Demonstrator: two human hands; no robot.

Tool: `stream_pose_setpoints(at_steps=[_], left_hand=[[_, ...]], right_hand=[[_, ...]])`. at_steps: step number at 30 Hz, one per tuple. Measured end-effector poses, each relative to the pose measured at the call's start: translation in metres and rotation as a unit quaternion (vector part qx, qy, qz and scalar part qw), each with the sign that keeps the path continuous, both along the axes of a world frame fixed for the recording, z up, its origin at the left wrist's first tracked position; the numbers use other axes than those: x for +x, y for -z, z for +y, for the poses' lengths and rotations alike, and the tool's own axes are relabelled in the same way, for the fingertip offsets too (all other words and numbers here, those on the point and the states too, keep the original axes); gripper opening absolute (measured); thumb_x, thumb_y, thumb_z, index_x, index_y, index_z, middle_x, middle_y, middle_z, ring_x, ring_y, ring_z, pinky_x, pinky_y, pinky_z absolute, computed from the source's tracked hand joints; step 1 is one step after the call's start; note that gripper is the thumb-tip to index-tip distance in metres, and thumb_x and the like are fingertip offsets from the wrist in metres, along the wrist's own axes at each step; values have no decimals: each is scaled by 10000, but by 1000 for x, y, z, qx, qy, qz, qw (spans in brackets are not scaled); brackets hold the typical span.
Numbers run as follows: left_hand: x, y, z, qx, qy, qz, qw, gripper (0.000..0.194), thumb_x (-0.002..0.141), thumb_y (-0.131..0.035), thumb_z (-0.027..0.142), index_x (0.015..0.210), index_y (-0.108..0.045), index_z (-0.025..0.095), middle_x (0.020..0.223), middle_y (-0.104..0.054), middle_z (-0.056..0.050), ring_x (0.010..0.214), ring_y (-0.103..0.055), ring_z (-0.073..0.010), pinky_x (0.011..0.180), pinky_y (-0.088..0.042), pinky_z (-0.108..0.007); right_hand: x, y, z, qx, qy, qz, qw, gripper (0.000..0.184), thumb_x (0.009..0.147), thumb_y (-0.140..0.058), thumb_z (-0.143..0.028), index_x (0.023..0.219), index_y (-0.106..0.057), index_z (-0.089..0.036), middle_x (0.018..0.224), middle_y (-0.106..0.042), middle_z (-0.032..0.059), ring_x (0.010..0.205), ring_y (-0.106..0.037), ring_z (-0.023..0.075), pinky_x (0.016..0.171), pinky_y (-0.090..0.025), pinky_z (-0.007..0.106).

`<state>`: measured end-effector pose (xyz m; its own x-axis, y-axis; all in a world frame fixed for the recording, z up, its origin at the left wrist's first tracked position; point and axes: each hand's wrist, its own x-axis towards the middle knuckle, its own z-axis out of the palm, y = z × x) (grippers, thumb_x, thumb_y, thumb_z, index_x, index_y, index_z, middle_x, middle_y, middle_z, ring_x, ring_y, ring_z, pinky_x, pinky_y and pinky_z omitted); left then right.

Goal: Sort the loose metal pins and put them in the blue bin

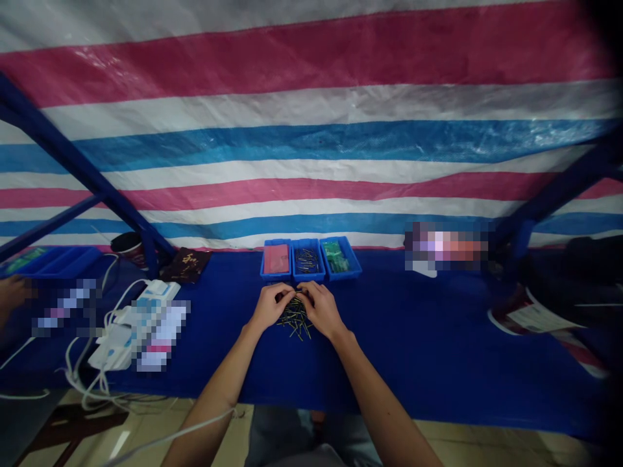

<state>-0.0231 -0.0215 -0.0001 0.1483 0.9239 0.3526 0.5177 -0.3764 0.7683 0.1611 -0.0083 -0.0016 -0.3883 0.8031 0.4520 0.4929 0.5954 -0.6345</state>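
Observation:
Both hands meet over a loose pile of thin, dark and yellowish pieces on the blue table; they look like small pins or screws, too small to name surely. My left hand has its thumb and fingers pinched together above the pile's left side. Opposite it, my right hand is curled in the same way, its fingertips close to the left ones. Whatever lies between the fingertips is too small to make out. Just beyond the hands stand blue bins holding pink sheets, more thin pieces and green packets.
A white power strip with tangled cables lies at left, beside a dark brown packet. Farther left are a blue tray and another person's hand. A red-and-white tub stands at right. Striped sheeting hangs behind the table.

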Motion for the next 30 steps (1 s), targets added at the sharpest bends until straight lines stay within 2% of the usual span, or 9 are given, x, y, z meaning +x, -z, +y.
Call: stream_pose_setpoints(at_steps=[4, 9, 19, 25, 30], left_hand=[[-1, 0, 0, -8, 1, -1, 1000, 227, 931, -603, 323, 843, -717, 147, 723, -678, -29, 634, -581, -138, 628, -428, -234], [0, 1, 0, -5, 6, -1, 1000, 235, 931, -602, 337, 847, -720, 152, 733, -689, -34, 640, -589, -143, 629, -432, -238], [1, 0, 0, 2, 3, -1, 1000, 249, 929, -605, 351, 841, -721, 150, 710, -669, -32, 623, -570, -137, 617, -428, -240], [2, -1, 0, 6, 6, -4, 1000, 294, 937, -585, 388, 836, -721, 147, 705, -668, -40, 627, -564, -141, 619, -427, -246], [1, -2, 0, 3, 4, -8, 1000, 268, 935, -593, 365, 838, -719, 149, 708, -669, -35, 623, -566, -138, 613, -422, -239]], right_hand=[[-1, 3, 1, -12, -10, 14, 1000, 174, 998, -475, -184, 985, -641, -234, 967, -691, 38, 881, -626, 193, 801, -428, 311], [-1, 6, 3, -9, 3, 3, 1000, 178, 997, -472, -174, 946, -631, -234, 935, -691, 27, 858, -625, 187, 794, -409, 313], [-2, 5, 2, 4, 9, -32, 999, 207, 1024, -436, -217, 903, -604, -214, 895, -675, 27, 839, -611, 178, 804, -363, 323], [-3, 6, 3, 10, 10, -42, 999, 298, 1044, -396, -268, 816, -577, -202, 811, -652, 29, 793, -589, 173, 768, -348, 323], [-2, 5, 3, 0, 15, -20, 1000, 282, 1038, -415, -283, 824, -582, -205, 824, -665, 25, 816, -604, 176, 785, -349, 325]])
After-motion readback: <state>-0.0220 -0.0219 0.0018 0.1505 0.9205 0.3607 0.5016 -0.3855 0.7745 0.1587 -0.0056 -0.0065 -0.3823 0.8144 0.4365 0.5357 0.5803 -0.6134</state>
